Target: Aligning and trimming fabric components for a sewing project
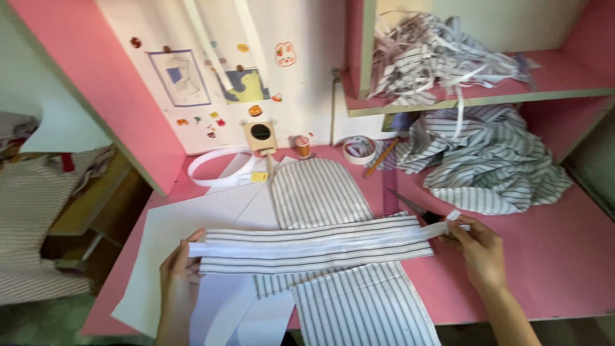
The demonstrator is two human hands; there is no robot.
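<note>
Stretching one white interfacing strip (320, 245) over one striped fabric band (314, 243) across pink counter (544, 256), two hands pinching its ends, left hand (179, 275), right hand (477, 247), scissors (416, 210) half hidden, lower striped panel (359, 307) cut off.

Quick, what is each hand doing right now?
Left hand: closed on the left end of the white strip lying along the striped fabric band.
Right hand: pinching the strip's right end.

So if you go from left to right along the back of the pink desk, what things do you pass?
White band loop → small wooden box with a round hole → thread spool → tape roll → pencil → heap of striped cloth.
</note>
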